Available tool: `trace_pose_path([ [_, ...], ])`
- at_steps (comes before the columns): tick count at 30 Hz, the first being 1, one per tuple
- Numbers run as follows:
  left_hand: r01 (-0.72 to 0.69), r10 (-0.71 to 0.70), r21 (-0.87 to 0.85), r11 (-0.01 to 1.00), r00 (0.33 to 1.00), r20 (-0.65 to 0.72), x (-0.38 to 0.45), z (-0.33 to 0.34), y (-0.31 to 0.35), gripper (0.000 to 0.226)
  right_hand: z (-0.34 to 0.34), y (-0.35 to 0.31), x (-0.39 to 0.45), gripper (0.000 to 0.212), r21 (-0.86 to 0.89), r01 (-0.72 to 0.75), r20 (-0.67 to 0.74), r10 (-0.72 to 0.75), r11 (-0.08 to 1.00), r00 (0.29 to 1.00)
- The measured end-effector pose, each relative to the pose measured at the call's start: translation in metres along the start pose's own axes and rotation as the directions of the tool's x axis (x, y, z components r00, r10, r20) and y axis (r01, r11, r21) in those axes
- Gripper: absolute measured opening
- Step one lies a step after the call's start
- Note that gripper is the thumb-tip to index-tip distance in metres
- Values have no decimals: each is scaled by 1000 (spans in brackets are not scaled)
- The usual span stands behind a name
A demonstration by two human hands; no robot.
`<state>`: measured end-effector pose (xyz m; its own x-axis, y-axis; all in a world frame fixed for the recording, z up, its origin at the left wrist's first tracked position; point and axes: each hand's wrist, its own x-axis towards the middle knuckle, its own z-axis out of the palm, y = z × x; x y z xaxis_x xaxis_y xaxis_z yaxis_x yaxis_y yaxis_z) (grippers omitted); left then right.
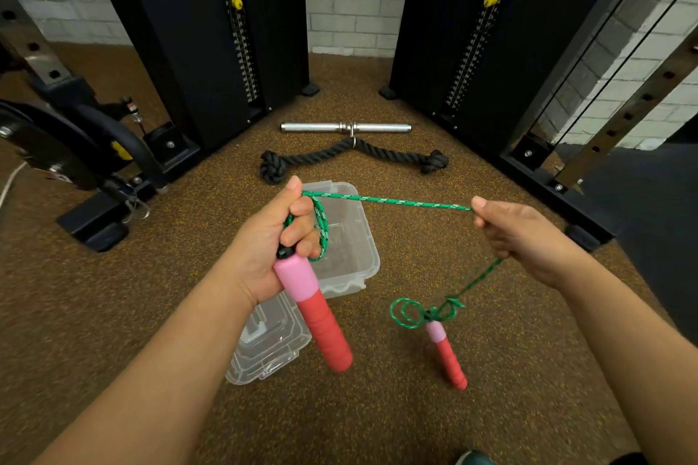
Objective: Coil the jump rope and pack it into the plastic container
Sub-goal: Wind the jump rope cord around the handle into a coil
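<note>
My left hand (275, 238) grips the top of one pink and red jump rope handle (317, 317) and holds a few green rope loops (321, 225) around its fingers. The green rope (396, 201) runs taut to my right hand (528, 238), which pinches it. From there the rope drops to a tangle of small loops (415, 310) at the second handle (447, 359), which hangs near the floor. The clear plastic container (351, 268) sits open on the floor beneath my left hand. Its clear lid (264, 351) lies just in front of it.
A black tricep rope (351, 159) and a chrome bar handle (345, 127) lie on the brown speckled floor beyond the container. Black cable machine columns (211, 30) stand left and right. A weight plate and machine base (56, 147) sit at the left.
</note>
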<state>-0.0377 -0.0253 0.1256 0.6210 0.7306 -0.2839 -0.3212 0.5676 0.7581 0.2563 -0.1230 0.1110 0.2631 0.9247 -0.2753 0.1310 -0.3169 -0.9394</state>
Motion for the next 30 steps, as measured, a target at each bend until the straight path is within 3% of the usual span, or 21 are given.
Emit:
trace_pose_path([
  [3, 7, -7, 24, 1000, 1000, 6, 0, 0, -2, 40, -5, 1, 0, 32, -55, 15, -65, -18, 998, 998],
  [6, 18, -19, 62, 998, 1000, 13, -1, 8, -6, 36, 6, 12, 3, 27, -338, -42, -108, 5, 940, 994],
  [9, 62, -70, 122, 991, 995, 65, -2, 15, -12, 42, 25, 26, 4, 17, -516, -39, 25, 61, 856, 998],
  [11, 142, -159, 129, 981, 977, 138, -3, 20, -16, 56, 41, 29, 6, 23, -482, 2, 131, 70, 876, 989],
  [14, 283, -305, 121, 952, 917, 258, -4, 25, -19, 77, 69, 17, 2, 42, -230, 111, 310, -35, 967, 950],
  [17, 354, -379, 136, 925, 870, 315, -4, 27, -22, 95, 87, 2, -8, 41, -113, 111, 425, -53, 987, 903],
  [21, 402, -414, 108, 909, 850, 325, -3, 26, -25, 112, 95, -3, -13, 32, -51, 108, 483, -71, 993, 873],
  [24, 377, -384, 85, 922, 872, 304, -2, 24, -23, 116, 87, 4, -5, 27, -8, 124, 361, -112, 992, 926],
  [27, 329, -327, 40, 944, 903, 279, -2, 23, -20, 120, 83, 16, 0, 25, -193, 188, 238, -140, 963, 961],
  [30, 255, -243, -32, 966, 946, 216, 0, 24, -20, 118, 89, 17, -7, 26, -520, 260, 292, -117, 814, 949],
])
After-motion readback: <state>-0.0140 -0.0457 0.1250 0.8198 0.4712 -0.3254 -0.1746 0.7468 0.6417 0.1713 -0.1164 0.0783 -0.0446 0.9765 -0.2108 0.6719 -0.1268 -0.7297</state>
